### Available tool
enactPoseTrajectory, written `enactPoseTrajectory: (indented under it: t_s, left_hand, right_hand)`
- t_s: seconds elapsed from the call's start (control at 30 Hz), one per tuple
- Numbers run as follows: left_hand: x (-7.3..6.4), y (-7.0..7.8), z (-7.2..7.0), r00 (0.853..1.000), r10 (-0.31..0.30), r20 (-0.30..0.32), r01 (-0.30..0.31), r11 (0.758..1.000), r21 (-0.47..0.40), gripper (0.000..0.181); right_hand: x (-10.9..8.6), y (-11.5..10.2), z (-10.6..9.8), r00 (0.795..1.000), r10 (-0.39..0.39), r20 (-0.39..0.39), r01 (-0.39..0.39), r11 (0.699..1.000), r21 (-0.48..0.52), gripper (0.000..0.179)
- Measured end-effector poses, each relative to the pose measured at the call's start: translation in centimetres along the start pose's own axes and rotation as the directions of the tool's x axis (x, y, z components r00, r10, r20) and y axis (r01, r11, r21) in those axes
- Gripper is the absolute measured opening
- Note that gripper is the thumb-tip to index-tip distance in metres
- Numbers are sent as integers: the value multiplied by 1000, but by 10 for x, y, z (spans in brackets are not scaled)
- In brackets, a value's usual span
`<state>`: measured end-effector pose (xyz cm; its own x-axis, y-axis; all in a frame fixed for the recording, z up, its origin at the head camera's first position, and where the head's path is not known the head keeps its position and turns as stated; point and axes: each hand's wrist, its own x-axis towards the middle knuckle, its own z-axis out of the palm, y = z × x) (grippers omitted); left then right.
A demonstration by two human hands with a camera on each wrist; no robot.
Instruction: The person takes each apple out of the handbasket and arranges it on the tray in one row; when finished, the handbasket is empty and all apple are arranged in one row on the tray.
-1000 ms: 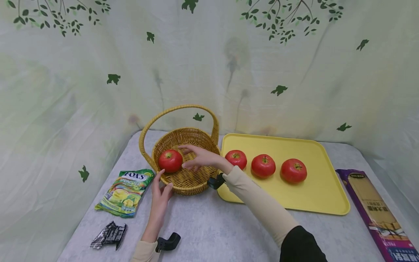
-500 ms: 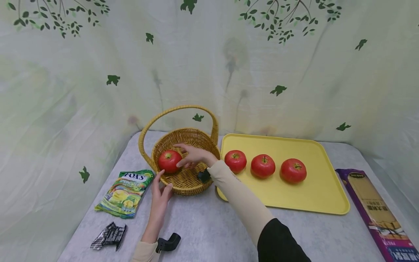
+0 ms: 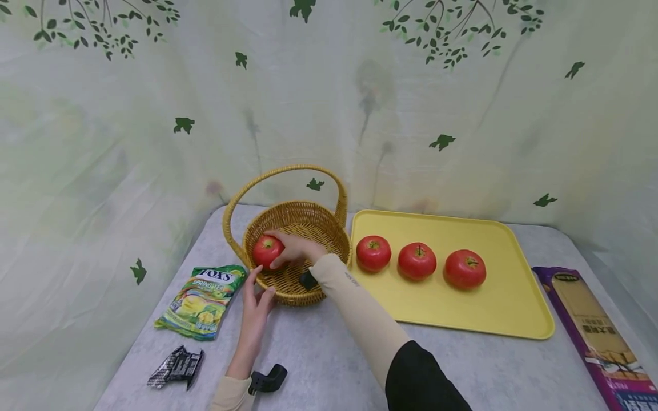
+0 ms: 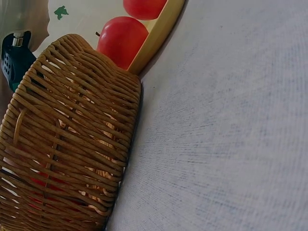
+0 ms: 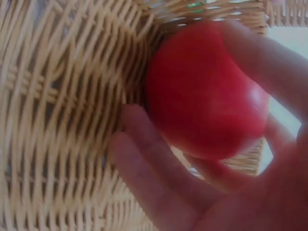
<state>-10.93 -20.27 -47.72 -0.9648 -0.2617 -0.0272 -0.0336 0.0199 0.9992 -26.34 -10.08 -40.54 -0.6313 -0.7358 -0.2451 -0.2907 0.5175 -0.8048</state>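
Note:
A woven basket point(image 3: 319, 222) with a tall arched handle stands on the table, a red apple point(image 3: 267, 251) in its left side. My right hand point(image 3: 295, 249) reaches into the basket with its fingers and thumb around that apple point(image 5: 202, 91); the right wrist view shows them against its skin. At the basket's near left rim, my left hand point(image 3: 253, 317) touches the outside with spread fingers. The left wrist view shows the basket's wall point(image 4: 72, 125) close up, but not the left hand. To the right, a yellow tray point(image 3: 452, 308) bears three more red apples point(image 3: 417, 261).
A green candy bag point(image 3: 203, 301) lies left of the basket. Nearer the front is a small black-and-white wrapped item point(image 3: 177, 367). A long purple-and-brown package point(image 3: 596, 337) lies along the right edge. A printed curtain point(image 3: 329, 103) hangs behind the table.
My right hand has moved left inside the basket, from beside the apple to around it. My left hand has stayed at the rim.

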Motion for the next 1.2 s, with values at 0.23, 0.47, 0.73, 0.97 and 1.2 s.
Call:
enactPoseTrajectory:
  t_s: [0.23,0.47,0.73,0.97,1.2]
  left_hand:
    - [1,0,1,1000,-3,-3,3,1000,6,54]
    - [2,0,1,1000,-1,1,1,1000,7,54]
    - [2,1,2,1000,-1,5,1,1000,1,55]
    - [1,1,1,1000,13,9,-13,1000,-5,55]
    - [0,0,0,1000,17,5,-17,1000,-19,54]
  right_hand:
    - [2,4,1,1000,-12,-26,9,994,-106,72]
    - [-3,9,-7,997,-71,-25,68,992,-104,67]
    - [-22,19,-30,996,-92,-7,92,983,162,67]
    - [-50,27,-52,986,-164,-30,164,924,346,74]
    - [-85,44,-76,977,-158,-143,194,938,289,70]
